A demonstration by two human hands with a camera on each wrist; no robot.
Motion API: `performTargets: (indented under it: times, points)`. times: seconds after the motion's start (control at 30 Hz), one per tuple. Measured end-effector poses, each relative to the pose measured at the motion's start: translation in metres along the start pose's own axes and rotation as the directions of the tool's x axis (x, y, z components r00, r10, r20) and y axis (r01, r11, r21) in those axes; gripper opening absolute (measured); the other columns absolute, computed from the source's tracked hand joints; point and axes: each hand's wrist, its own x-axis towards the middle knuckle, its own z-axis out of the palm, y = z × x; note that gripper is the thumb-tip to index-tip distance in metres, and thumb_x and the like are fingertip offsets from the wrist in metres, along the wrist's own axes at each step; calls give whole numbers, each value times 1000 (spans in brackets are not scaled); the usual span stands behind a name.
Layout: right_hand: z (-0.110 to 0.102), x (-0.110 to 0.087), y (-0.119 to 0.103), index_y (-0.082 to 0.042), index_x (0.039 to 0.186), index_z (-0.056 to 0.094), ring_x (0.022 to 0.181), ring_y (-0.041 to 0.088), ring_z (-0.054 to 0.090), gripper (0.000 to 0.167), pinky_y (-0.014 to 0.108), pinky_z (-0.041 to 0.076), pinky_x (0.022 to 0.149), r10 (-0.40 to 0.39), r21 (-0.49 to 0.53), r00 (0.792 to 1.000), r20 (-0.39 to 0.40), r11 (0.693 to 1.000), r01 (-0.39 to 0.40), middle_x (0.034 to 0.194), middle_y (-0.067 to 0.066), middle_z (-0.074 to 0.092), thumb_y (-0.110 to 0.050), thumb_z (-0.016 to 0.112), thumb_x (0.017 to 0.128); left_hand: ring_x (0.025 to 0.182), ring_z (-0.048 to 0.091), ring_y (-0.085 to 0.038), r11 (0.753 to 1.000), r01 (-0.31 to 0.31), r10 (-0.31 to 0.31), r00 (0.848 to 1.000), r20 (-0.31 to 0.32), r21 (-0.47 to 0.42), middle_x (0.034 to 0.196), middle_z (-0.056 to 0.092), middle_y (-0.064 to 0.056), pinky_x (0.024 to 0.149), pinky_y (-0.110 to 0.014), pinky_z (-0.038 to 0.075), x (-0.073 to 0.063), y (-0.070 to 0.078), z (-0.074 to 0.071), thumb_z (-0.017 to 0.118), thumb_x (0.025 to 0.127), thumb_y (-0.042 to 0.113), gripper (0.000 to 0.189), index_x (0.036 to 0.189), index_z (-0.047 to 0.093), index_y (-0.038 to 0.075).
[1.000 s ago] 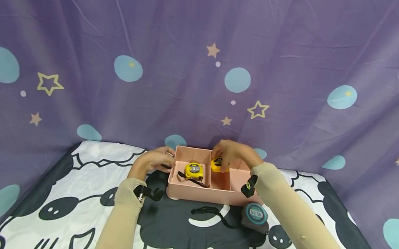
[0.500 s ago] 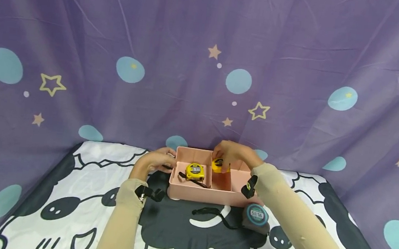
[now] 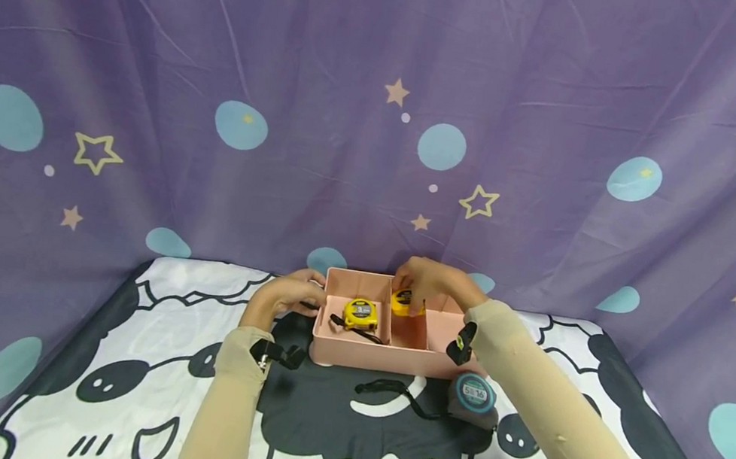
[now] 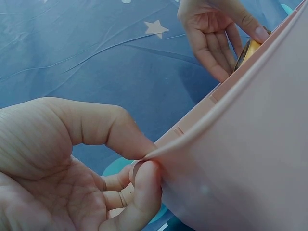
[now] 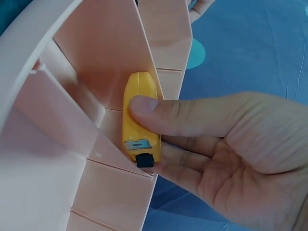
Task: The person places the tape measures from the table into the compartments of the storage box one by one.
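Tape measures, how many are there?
3: a yellow one in the left compartment of the pink box, another yellow one in the right hand, a grey one on the cloth. More may hide behind the right sleeve.

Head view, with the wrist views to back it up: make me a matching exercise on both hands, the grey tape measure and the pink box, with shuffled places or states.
1. left hand
2. right hand
3. grey tape measure
4. pink box

A. on the patterned cloth, in front of the pink box
B. divided into compartments
C. pinches the pink box's edge
D. holds a yellow tape measure

Pairs: 1-C, 2-D, 3-A, 4-B
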Motion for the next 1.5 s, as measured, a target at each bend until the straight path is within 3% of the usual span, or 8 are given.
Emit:
performTargets:
  times: [0.43, 0.8, 1.1, 1.5]
  points:
    - [7, 2, 3, 0, 116, 68, 117, 27, 66, 51, 36, 56, 99, 22, 53, 1000, 0, 998, -22, 123, 16, 72, 6, 85, 69, 90, 64, -20, 1000, 4, -4, 1000, -9, -2, 108, 59, -16, 69, -25, 58, 2, -2, 0, 61, 77, 0, 66, 138, 36, -6]
    - [1, 1, 3, -3, 115, 70, 102, 21, 62, 45, 32, 58, 91, 17, -37, 999, 44, 999, -15, 117, 10, 72, 2, 83, 72, 89, 64, -20, 1000, -3, 3, 1000, -6, -4, 112, 60, -19, 70, -25, 59, 4, 2, 2, 61, 78, -1, 66, 139, 36, -6]
    - [-3, 5, -3, -3, 116, 70, 106, 24, 63, 48, 33, 58, 94, 40, -37, 999, 22, 999, -39, 119, 12, 71, 4, 84, 71, 88, 60, -17, 999, 2, -2, 1000, -12, 32, 107, 56, -12, 75, -29, 59, 4, 9, -6, 61, 79, 2, 67, 140, 34, -5]
    - [6, 1, -2, -2, 117, 70, 111, 27, 65, 50, 34, 59, 94, 52, -4, 999, -6, 999, -52, 122, 13, 72, 5, 86, 70, 91, 64, -21, 1000, -4, 4, 1000, -10, -10, 116, 58, -21, 72, -27, 59, 2, -3, 1, 61, 79, 0, 63, 137, 36, -6]
